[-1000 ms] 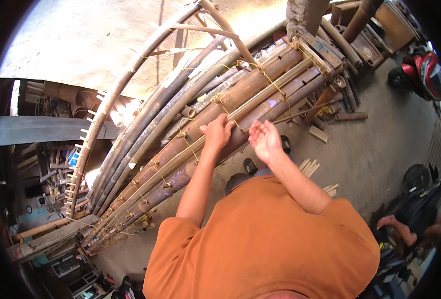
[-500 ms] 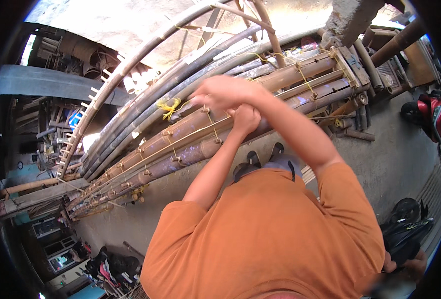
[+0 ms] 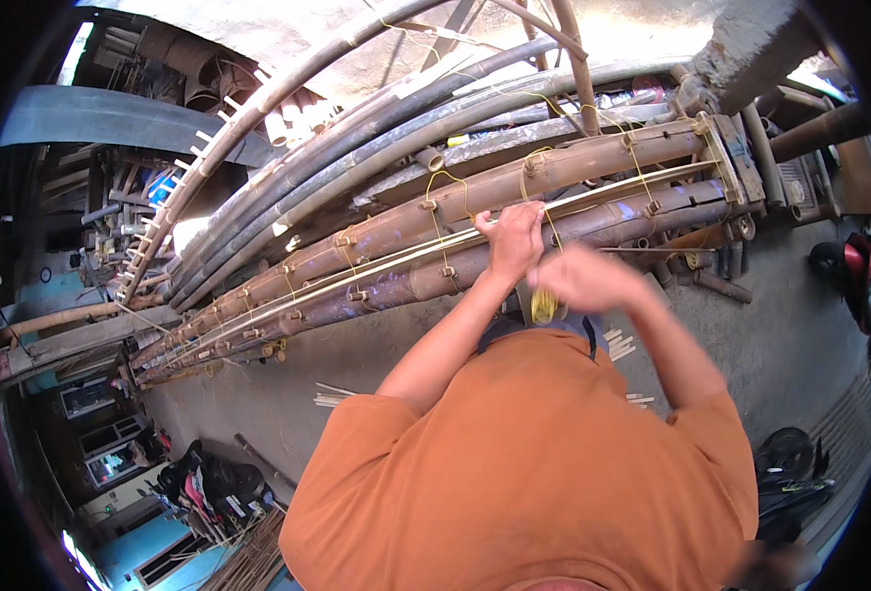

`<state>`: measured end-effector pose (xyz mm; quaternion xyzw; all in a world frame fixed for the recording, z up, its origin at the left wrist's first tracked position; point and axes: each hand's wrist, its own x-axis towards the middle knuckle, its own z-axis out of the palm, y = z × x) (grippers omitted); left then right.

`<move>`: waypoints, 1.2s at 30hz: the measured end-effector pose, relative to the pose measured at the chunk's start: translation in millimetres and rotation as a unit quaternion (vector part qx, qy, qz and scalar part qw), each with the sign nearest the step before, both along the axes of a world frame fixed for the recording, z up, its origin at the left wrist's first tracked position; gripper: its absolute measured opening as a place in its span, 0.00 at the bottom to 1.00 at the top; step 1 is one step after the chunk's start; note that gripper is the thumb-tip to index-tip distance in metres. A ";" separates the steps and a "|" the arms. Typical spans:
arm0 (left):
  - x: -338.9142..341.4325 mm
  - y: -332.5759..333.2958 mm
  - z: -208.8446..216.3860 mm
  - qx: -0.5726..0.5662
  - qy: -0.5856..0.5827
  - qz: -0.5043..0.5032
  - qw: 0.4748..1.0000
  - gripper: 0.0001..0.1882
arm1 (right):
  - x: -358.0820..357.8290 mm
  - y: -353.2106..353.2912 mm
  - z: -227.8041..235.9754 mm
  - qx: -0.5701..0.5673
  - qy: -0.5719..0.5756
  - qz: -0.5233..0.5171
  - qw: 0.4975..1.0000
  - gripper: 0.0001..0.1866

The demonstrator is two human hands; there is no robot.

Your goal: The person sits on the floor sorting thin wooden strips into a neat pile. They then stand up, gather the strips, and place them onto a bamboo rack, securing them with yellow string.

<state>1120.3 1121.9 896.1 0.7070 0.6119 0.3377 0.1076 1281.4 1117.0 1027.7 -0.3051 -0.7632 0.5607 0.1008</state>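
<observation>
Person in orange shirt, left hand (image 3: 514, 238) bent over the long pale bamboo strips (image 3: 642, 184), right at the gap between the brown upper bamboo pole (image 3: 593, 164) and the brown, purple-marked lower bamboo pole (image 3: 406, 283). Fingers curled there; can't tell from here if they pinch a strip or a cord, or just press. Right hand (image 3: 586, 280) blurred, just beside the left one on its near side, looks closed on the bundle of thin yellow cord (image 3: 546, 307), which hangs below its fingers, in front of the lower pole. Poles lie side by side, strips running along between them; yellow cord loops cross at several spots, by small brown wooden pegs (image 3: 448, 272) on the poles. Step in hand, my read: binding strips and poles with the cord, one wrap at this spot, not yet tied off as far as I can see. Next move calls for drawing the cord snug while the left hand pins the crossing, then passing the bundle around without snagging a peg. Slack here would likely let the strips shift.
</observation>
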 end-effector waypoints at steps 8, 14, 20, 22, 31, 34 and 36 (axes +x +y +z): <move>6.0 16.0 48.7 -0.166 -0.044 -0.027 0.985 0.12 | -10.4 -45.4 -99.9 0.233 0.003 -0.071 0.970 0.21; 2.6 146.8 66.9 -0.171 -0.370 -0.027 0.913 0.16 | 1.3 -55.7 -97.6 0.287 -0.005 -0.069 0.955 0.22; -9.1 174.8 -15.8 -0.135 0.025 0.008 0.990 0.16 | -0.8 -69.7 -100.3 0.184 0.070 -0.194 0.961 0.15; -20.6 178.9 -20.0 -0.161 0.038 -0.014 0.986 0.16 | 1.6 -68.4 -125.6 0.065 0.249 -0.356 0.898 0.12; -89.2 127.8 49.9 -0.120 0.039 -0.056 0.990 0.21 | 90.9 -180.5 -270.1 -0.377 0.448 -0.737 0.338 0.10; -154.4 55.1 71.6 -0.089 0.047 0.023 0.995 0.20 | -22.2 -172.4 -226.5 -0.507 0.451 -0.521 0.519 0.08; -200.2 13.1 46.6 -0.202 0.099 -0.065 0.972 0.20 | -100.6 -158.5 -178.5 -0.552 0.361 -0.421 0.622 0.16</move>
